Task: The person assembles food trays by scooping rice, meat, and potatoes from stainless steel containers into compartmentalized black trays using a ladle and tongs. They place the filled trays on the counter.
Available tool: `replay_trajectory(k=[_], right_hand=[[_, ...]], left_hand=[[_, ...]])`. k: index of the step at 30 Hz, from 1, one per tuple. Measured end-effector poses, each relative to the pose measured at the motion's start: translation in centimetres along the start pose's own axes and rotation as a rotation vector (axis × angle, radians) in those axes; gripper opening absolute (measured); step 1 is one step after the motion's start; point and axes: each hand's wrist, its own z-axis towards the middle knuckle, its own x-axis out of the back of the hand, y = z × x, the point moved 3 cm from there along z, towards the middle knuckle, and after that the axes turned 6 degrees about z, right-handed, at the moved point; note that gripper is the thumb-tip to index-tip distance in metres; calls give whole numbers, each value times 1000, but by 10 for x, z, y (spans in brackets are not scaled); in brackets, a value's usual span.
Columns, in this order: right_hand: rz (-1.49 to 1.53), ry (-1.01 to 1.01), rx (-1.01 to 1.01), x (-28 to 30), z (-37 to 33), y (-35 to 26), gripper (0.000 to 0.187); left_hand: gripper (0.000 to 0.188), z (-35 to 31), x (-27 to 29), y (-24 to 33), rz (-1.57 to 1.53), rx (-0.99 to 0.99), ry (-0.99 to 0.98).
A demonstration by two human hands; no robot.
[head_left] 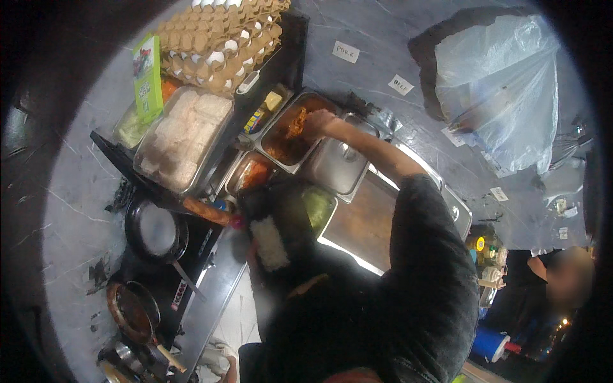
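My right arm reaches out over the metal pans. My right hand is closed at the rim of a deep steel pan of reddish-brown saucy food. A clump of that food shows beside the fingers; any utensil in them is hidden. Close to my body is a black food container with white rice in it. My left hand shows only as a sliver at the container's left edge and seems to hold it from there. Shredded green vegetable lies in a pan just right of the container.
A lidded steel pan and a wide flat tray stand to the right. At left are a box of pale bread, stacked egg trays and frying pans on a stove. Another person stands at far right.
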Motion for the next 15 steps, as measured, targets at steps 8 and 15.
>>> replay_trajectory(k=[8,15], right_hand=[[-178,69,132,-21,6,21,64],[-27,125,92,-92,25,42,59]], left_hand=[[58,-5,-6,6,59,-58,36],[58,9,-25,11,106,-91,14]])
